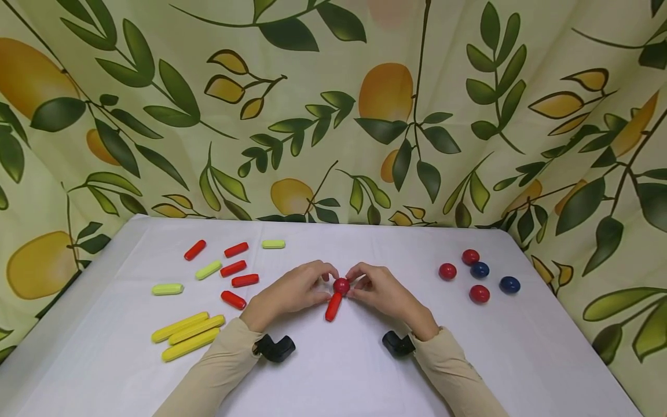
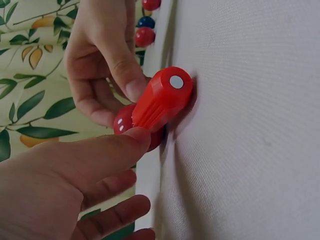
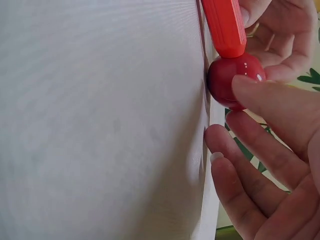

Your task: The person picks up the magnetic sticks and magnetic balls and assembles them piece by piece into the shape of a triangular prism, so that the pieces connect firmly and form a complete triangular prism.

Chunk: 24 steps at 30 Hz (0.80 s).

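Note:
A red ball (image 1: 341, 285) with a short red rod (image 1: 333, 307) set against it lies between my hands at the middle of the table. The rod points toward me and shows a silvery disc in its free end in the left wrist view. My left hand (image 1: 297, 286) pinches the ball from the left, its thumb near where rod and ball meet. From the other side my right hand (image 1: 384, 292) pinches the same ball (image 3: 230, 80) between thumb and forefinger. Its remaining fingers are loosely bent. In the right wrist view, the rod (image 3: 225, 25) touches the ball.
Several short red rods (image 1: 233, 268) and light green rods (image 1: 168, 289) lie at the left, with long yellow rods (image 1: 190, 344) nearer me. Red balls (image 1: 479, 294) and blue balls (image 1: 509, 284) sit at the right. A patterned curtain (image 1: 312, 116) hangs behind the white table (image 1: 547, 347).

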Each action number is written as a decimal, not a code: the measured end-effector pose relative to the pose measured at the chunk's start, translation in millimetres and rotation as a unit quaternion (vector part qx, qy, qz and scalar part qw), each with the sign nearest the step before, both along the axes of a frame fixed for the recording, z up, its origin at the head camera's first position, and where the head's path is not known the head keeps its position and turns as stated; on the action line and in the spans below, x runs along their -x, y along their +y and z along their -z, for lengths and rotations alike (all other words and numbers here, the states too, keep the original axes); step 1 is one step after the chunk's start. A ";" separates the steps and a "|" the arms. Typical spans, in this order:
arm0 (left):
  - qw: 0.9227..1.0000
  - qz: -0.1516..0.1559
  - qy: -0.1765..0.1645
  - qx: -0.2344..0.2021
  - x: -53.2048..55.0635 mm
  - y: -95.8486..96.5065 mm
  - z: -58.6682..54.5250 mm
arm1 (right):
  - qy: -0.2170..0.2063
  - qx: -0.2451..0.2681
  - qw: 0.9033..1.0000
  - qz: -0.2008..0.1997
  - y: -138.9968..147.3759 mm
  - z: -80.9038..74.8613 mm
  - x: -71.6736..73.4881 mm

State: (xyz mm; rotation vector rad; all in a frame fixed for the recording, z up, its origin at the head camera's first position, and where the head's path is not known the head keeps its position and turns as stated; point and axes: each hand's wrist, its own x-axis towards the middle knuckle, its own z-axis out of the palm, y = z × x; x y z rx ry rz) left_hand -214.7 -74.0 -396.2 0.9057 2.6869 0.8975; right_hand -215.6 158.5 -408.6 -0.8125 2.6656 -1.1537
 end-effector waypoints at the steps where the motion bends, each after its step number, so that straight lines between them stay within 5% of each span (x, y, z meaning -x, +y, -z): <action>1: 1.000 0.009 0.007 -0.006 0.0 -0.5 0.3 | 0.005 -0.002 1.000 -0.003 0.9 -0.5 0.4; 7: 0.997 0.065 0.041 -0.009 0.3 -2.8 2.5 | 0.024 -0.022 0.999 0.020 13.4 -8.2 4.3; 19: 1.000 -0.002 0.019 0.014 -2.0 -0.9 4.3 | 0.010 -0.042 0.993 0.109 58.3 -23.0 14.4; 24: 0.999 0.011 0.031 0.012 0.4 -0.7 5.0 | 0.022 -0.050 0.990 0.134 77.9 -25.7 17.0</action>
